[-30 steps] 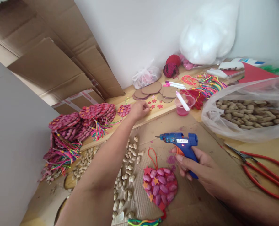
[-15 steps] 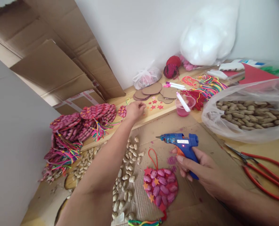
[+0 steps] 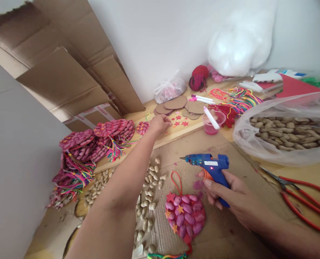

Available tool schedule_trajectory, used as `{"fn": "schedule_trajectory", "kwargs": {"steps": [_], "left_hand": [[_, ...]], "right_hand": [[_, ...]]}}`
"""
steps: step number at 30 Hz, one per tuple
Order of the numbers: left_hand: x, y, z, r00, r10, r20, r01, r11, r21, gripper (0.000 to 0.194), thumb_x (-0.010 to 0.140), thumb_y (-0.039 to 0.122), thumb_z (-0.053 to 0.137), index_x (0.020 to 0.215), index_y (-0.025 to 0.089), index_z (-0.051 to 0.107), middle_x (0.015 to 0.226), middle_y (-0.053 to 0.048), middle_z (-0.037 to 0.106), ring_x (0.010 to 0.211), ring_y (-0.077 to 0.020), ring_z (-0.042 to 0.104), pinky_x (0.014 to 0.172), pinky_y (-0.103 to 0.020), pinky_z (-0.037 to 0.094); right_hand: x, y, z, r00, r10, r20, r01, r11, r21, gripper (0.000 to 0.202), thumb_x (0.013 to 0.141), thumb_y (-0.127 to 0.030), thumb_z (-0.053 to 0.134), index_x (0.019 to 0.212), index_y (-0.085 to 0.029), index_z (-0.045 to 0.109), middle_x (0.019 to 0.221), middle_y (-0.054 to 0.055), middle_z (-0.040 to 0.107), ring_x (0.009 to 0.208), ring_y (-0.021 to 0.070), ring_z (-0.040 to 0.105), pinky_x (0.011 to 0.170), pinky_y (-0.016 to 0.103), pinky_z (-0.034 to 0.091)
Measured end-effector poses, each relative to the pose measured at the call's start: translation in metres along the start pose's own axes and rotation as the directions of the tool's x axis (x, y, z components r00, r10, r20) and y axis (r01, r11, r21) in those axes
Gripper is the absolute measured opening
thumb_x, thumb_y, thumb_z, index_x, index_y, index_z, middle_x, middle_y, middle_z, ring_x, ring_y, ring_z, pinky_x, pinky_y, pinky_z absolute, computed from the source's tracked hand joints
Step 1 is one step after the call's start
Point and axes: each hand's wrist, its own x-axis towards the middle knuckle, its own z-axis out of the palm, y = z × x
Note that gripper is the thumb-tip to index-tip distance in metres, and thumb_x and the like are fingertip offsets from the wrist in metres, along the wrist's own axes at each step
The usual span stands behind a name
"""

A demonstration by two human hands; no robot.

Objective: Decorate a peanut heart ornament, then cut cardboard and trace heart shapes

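Heart-shaped red ornament [image 3: 189, 218], studded with pink-painted peanuts and a few orange stars, lies flat on a brown cardboard sheet [image 3: 186, 145]. It sits just left of the person's right hand [image 3: 226, 192], apart from it, and nearer the person than the left hand [image 3: 160, 124]. The right hand wraps its fingers around the handle of a blue hot-glue gun with an orange trigger [image 3: 219, 172], its nozzle pointing left. The left hand reaches to the pale wooden board [image 3: 173, 136], fingers drawn together beside small red foam stars [image 3: 177, 123]; whether they pinch anything cannot be told. Loose tan peanuts [image 3: 152, 206] lie left of the ornament.
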Motion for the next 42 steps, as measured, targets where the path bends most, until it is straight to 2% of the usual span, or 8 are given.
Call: {"fn": "schedule_trajectory", "kwargs": {"steps": [5, 11, 17, 21, 24, 28, 33, 42], "left_hand": [[0.001, -0.002, 0.001, 0.999, 0.039, 0.019, -0.038, 0.998, -0.052, 0.017, 0.087, 0.031, 0.077, 0.088, 0.016, 0.070, 0.095, -0.005, 0.073, 0.096, -0.0199, 0.068, 0.099, -0.044, 0.053], [-0.008, -0.008, 0.002, 0.996, 0.077, -0.048, -0.087, 0.961, -0.262, 0.006, 0.086, 0.021, 0.072, 0.089, 0.016, 0.070, 0.085, -0.003, 0.073, 0.076, -0.0138, 0.066, 0.078, -0.028, 0.053], [-0.014, -0.006, -0.004, 0.994, 0.088, -0.065, -0.107, 0.895, -0.433, 0.027, 0.081, 0.012, 0.072, 0.108, 0.016, 0.074, 0.083, 0.000, 0.073, 0.071, -0.0105, 0.063, 0.076, -0.025, 0.052], [-0.029, 0.001, -0.010, 0.990, 0.128, -0.065, -0.143, 0.833, -0.534, 0.022, 0.078, 0.015, 0.075, 0.100, 0.017, 0.076, 0.085, -0.001, 0.074, 0.073, -0.0113, 0.063, 0.074, -0.025, 0.052], [-0.050, 0.007, -0.014, 0.985, 0.159, -0.064, -0.164, 0.764, -0.625, 0.017, 0.075, 0.018, 0.078, 0.091, 0.015, 0.074, 0.081, -0.002, 0.072, 0.070, -0.0104, 0.062, 0.069, -0.023, 0.051], [-0.090, 0.016, -0.021, 0.979, 0.188, -0.080, -0.186, 0.655, -0.732, 0.030, 0.068, 0.024, 0.086, 0.091, 0.016, 0.069, 0.079, 0.001, 0.070, 0.070, -0.0089, 0.063, 0.068, -0.020, 0.051], [-0.149, 0.033, -0.029, 0.975, 0.220, -0.044, -0.145, 0.466, -0.873, 0.048, 0.057, 0.025, 0.095, 0.092, 0.016, 0.064, 0.073, 0.002, 0.069, 0.065, -0.0079, 0.063, 0.061, -0.016, 0.049], [-0.214, 0.060, -0.021, 0.973, 0.232, 0.005, -0.159, 0.682, -0.714, 0.039, 0.074, 0.023, 0.083, 0.101, 0.020, 0.056, 0.072, 0.004, 0.069, 0.062, -0.0085, 0.061, 0.059, -0.019, 0.046]], "right_hand": [[-0.001, -0.001, 0.000, 1.000, -0.001, -0.003, 0.001, 1.000, 0.013, 0.042, 0.082, -0.058, 0.074, 0.093, -0.021, 0.058, 0.062, -0.003, 0.059, 0.055, 0.0115, 0.051, 0.050, 0.025, 0.040], [0.000, -0.002, 0.001, 1.000, 0.002, 0.001, -0.002, 1.000, 0.032, 0.045, 0.080, -0.058, 0.076, 0.097, -0.020, 0.059, 0.063, -0.004, 0.058, 0.055, 0.0116, 0.052, 0.049, 0.024, 0.040], [0.001, 0.000, -0.001, 1.000, -0.007, 0.012, 0.007, 0.999, 0.038, 0.042, 0.083, -0.056, 0.075, 0.097, -0.020, 0.058, 0.063, -0.004, 0.057, 0.056, 0.0106, 0.053, 0.049, 0.023, 0.040], [0.001, -0.002, 0.000, 1.000, 0.019, 0.006, -0.019, 0.995, 0.099, 0.048, 0.078, -0.057, 0.079, 0.099, -0.019, 0.059, 0.062, -0.005, 0.056, 0.054, 0.0107, 0.054, 0.047, 0.022, 0.039], [0.001, -0.009, 0.001, 0.999, 0.035, -0.022, -0.030, 0.986, 0.161, 0.052, 0.073, -0.057, 0.083, 0.099, -0.019, 0.059, 0.060, -0.006, 0.053, 0.053, 0.0114, 0.054, 0.043, 0.021, 0.037], [0.002, -0.020, 0.001, 0.998, 0.015, -0.065, -0.003, 0.983, 0.181, 0.053, 0.072, -0.054, 0.083, 0.104, -0.020, 0.058, 0.060, -0.005, 0.056, 0.052, 0.0129, 0.057, 0.041, 0.021, 0.037], [0.004, -0.037, 0.003, 0.965, -0.178, -0.194, 0.194, 0.979, 0.066, 0.052, 0.070, -0.046, 0.086, 0.106, -0.022, 0.058, 0.073, 0.000, 0.069, 0.059, 0.0155, 0.063, 0.043, 0.024, 0.042], [-0.013, -0.051, 0.011, 0.868, -0.421, -0.264, 0.370, 0.902, -0.222, 0.047, 0.078, -0.038, 0.082, 0.118, -0.028, 0.062, 0.102, 0.005, 0.078, 0.091, 0.0239, 0.074, 0.068, 0.035, 0.059]]}}
